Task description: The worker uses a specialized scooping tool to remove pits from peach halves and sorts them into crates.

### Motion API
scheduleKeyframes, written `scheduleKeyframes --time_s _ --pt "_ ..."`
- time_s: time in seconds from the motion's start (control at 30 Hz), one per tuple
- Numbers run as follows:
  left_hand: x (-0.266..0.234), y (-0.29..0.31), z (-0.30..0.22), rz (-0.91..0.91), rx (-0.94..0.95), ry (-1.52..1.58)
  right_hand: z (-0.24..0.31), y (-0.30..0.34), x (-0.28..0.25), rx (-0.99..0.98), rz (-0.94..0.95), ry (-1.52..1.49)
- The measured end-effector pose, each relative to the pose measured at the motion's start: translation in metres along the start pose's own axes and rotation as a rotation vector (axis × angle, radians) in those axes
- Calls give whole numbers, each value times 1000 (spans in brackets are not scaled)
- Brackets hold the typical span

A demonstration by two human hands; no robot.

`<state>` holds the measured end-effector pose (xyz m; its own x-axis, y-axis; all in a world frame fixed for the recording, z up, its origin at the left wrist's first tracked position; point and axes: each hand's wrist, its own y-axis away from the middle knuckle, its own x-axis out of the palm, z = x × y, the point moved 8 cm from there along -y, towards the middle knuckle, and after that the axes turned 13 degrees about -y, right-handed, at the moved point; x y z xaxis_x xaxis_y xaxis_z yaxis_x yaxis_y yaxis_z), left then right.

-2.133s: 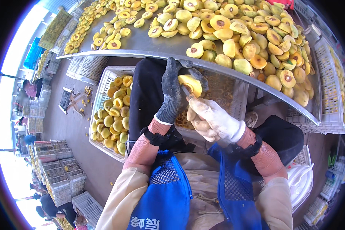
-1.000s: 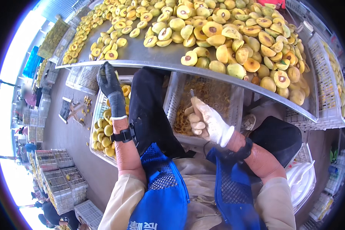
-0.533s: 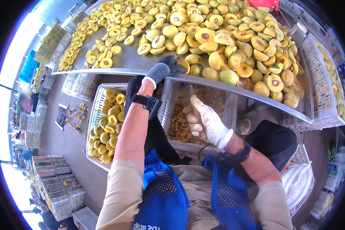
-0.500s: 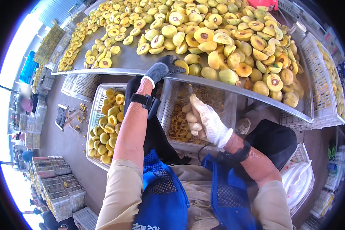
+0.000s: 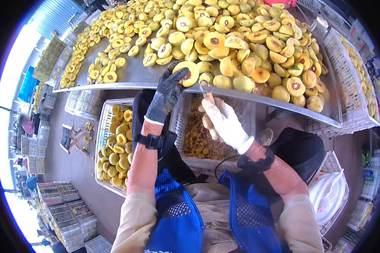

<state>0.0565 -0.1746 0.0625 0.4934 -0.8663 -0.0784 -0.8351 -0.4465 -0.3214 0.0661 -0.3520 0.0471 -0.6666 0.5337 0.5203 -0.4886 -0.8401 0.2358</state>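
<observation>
My left hand (image 5: 166, 95), in a dark grey glove, grips a yellow peach half (image 5: 191, 75) at the near edge of the metal table (image 5: 143, 80). The half's cut face shows, with a brown centre partly behind my fingers. My right hand (image 5: 224, 122), in a white glove, is closed round the handle of a pitting tool. The metal loop of this pitting tool (image 5: 204, 87) points up at the table edge, just right of the peach half and apart from it. Many more peach halves (image 5: 215, 40) lie heaped on the table beyond both hands.
Below the table edge stands a crate (image 5: 179, 145) holding scooped-out pieces. Left of it, another crate (image 5: 98, 147) holds hollowed peach halves. A full crate (image 5: 346, 71) stands at the table's right end. Stacked crates (image 5: 67, 211) and a small stool (image 5: 71, 139) are at left.
My left hand has drawn a peach half from the pile and turned its cut face up. My right hand has raised the pitting tool slightly leftward, bringing its loop close to that half.
</observation>
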Motion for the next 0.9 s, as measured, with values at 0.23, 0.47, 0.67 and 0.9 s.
scheduleKeyframes --time_s 0.23,0.47,0.67,0.9 --pt "18 58 -47 -187 326 -611 10 -5 -2 -169 -36 356" --pt "31 59 -32 -131 50 -425 25 4 5 -356 -29 629" --pt "20 63 -13 -211 73 -408 21 6 10 -484 -5 713" --pt "33 58 -55 -244 146 -645 25 9 10 -600 -24 802"
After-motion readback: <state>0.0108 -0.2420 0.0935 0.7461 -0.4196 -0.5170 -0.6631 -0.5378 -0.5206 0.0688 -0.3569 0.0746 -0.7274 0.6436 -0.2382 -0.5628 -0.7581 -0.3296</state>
